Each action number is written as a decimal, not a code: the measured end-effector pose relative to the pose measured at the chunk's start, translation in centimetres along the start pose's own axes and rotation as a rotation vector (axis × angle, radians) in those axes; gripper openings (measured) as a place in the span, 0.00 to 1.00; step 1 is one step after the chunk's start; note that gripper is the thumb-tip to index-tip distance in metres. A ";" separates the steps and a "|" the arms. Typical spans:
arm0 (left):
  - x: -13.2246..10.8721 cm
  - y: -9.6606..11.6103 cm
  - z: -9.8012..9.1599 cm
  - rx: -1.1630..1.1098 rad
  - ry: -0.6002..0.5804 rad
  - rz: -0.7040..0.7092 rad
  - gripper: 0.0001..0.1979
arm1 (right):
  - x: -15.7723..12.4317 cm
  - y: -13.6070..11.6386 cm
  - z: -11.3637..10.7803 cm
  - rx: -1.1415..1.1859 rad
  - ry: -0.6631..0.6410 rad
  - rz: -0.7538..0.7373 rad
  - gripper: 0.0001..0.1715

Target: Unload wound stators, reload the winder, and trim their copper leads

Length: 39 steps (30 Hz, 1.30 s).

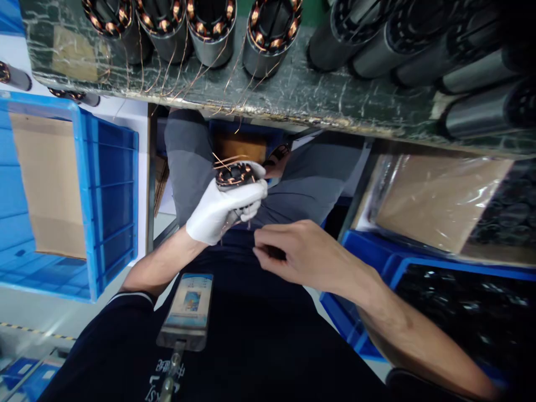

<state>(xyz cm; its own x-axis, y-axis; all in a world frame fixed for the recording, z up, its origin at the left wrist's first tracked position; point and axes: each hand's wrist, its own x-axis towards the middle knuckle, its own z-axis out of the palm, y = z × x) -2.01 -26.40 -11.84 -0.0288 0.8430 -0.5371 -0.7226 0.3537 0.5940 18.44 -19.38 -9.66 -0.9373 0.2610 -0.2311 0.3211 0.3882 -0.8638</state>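
My left hand [228, 206], in a white glove, is wrapped round a motor stator [237, 175] above my lap. Copper windings ring the stator's upper end, and loose copper wires stick out to its upper left. Most of its body is hidden by the glove. My bare right hand [293, 251] is just to the right and below, its thumb and forefinger drawn together in a pinch. Whether a thin wire lies between those fingertips is too small to tell. Short wire ends hang beneath the glove, close to the right fingertips.
Wound stators [209, 33] with trailing wires stand along the worn green bench edge [293, 109]. Darker cylinders [481, 106] lie to their right. A blue crate [106, 184] holding cardboard is on the left; another blue crate [397, 268] with black parts is on the right.
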 end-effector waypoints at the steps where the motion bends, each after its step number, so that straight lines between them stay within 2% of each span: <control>1: 0.3 0.1 -0.2 0.018 0.010 0.054 0.26 | 0.2 -0.1 0.2 0.112 -0.031 0.021 0.10; 2: 0.6 0.2 -0.5 0.060 0.005 0.119 0.24 | 0.4 -0.1 0.5 0.227 -0.016 0.052 0.08; 5: 1.1 0.2 -1.2 0.299 -0.031 0.316 0.19 | 1.6 -0.6 1.7 0.503 0.200 0.128 0.17; 7: 1.2 0.1 -1.3 0.446 -0.035 0.410 0.19 | 2.4 -0.9 2.7 0.603 0.321 0.140 0.19; 9: 1.1 0.1 -1.5 0.513 -0.026 0.451 0.22 | 2.9 -0.8 3.5 0.674 0.377 0.137 0.19; 12: 0.8 0.3 -2.1 0.472 -0.015 0.402 0.25 | 2.4 -0.1 3.8 0.773 0.364 0.098 0.18; 17: 1.0 0.1 -2.8 0.305 -0.134 0.228 0.36 | 0.9 1.0 2.8 0.763 0.477 -0.011 0.27; 19: 1.2 -0.4 -2.2 0.315 -0.088 0.219 0.36 | 0.8 1.3 3.0 0.688 0.439 -0.014 0.29; 20: 1.2 -0.6 -1.8 0.344 -0.044 0.243 0.33 | 0.8 1.5 3.2 0.618 0.379 0.008 0.31; 23: 1.0 -0.9 -0.7 0.554 0.102 0.464 0.15 | 0.9 2.9 3.8 0.405 0.168 0.144 0.37; 24: 0.8 -0.7 -0.5 0.651 0.125 0.544 0.12 | 0.8 3.5 3.8 0.363 0.130 0.195 0.37; 26: 0.1 -0.3 -0.5 0.829 0.110 0.641 0.13 | 0.4 4.4 2.9 0.324 0.130 0.274 0.35; 28: -0.7 0.3 -0.6 0.962 0.060 0.651 0.21 | 0.2 4.5 1.4 0.377 0.200 0.327 0.31; 31: -1.7 0.7 -0.7 1.038 -0.002 0.627 0.38 | 0.9 2.9 -0.9 0.647 0.358 0.316 0.20; 33: -2.0 0.6 -0.5 1.020 -0.064 0.581 0.43 | 2.0 1.4 -1.7 0.775 0.400 0.248 0.17; 36: -2.2 0.1 -0.1 0.991 -0.095 0.495 0.44 | 3.3 -0.1 -1.9 0.682 0.461 0.181 0.06; 39: -2.2 -0.6 0.1 0.989 0.029 0.504 0.42 | 3.4 -0.3 -1.4 0.461 0.617 0.143 0.08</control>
<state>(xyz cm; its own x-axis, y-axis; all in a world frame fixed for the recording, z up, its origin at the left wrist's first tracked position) -1.46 -28.45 -10.95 -0.1896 0.9761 -0.1061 0.2456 0.1518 0.9574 15.32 -17.34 -9.51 -0.6023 0.7776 -0.1804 0.2180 -0.0572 -0.9743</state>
